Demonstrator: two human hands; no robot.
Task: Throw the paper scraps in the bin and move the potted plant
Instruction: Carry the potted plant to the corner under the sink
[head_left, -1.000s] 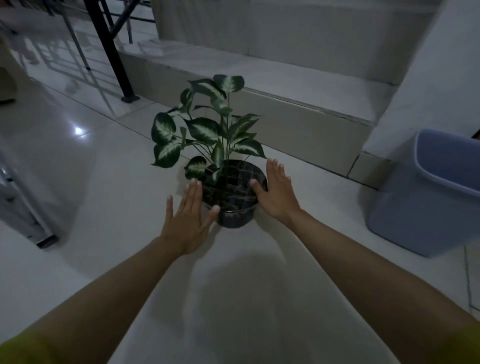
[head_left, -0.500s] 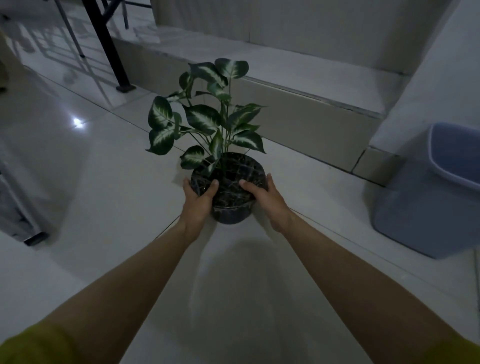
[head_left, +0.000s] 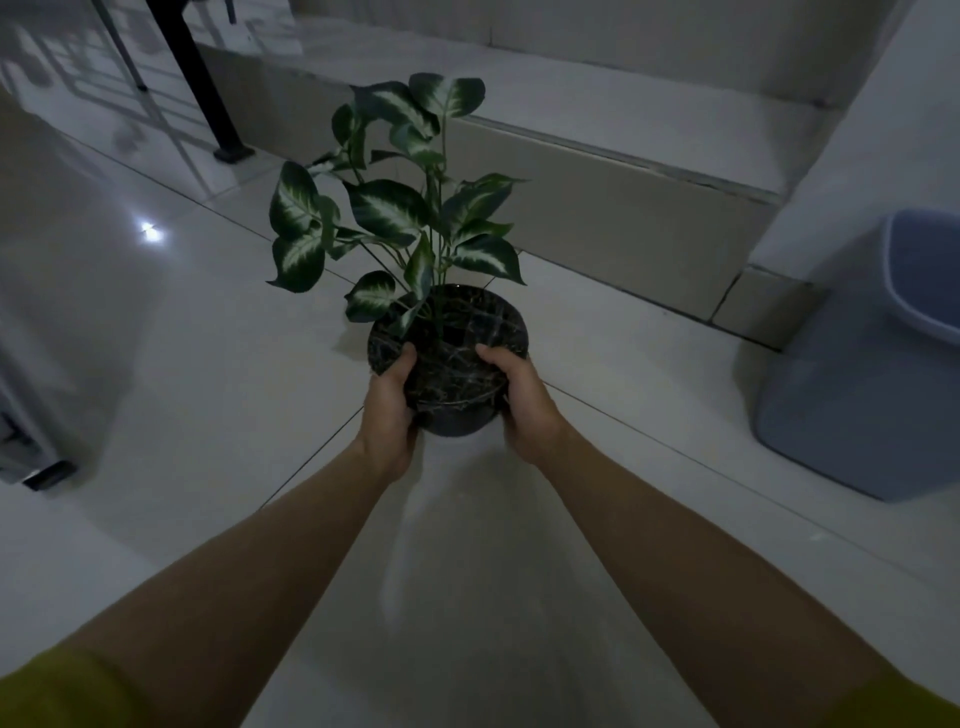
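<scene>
The potted plant (head_left: 452, 364) has a dark marbled round pot and green leaves with pale centres. It is upright at the middle of the view, over the pale tiled floor. My left hand (head_left: 389, 410) grips the pot's left side, thumb on the rim. My right hand (head_left: 522, 402) grips its right side, thumb on the rim too. A blue-grey plastic bin (head_left: 872, 374) stands at the right edge, partly cut off. No paper scraps are visible.
A low tiled step (head_left: 613, 208) runs across behind the plant. A black metal leg (head_left: 200, 88) stands at the upper left. A grey object (head_left: 47, 364) fills the left edge. A white wall corner (head_left: 852, 171) rises beside the bin.
My hands went from open beside the pot to closed around it. The pot has since come a little nearer to me and sits lower in view.
</scene>
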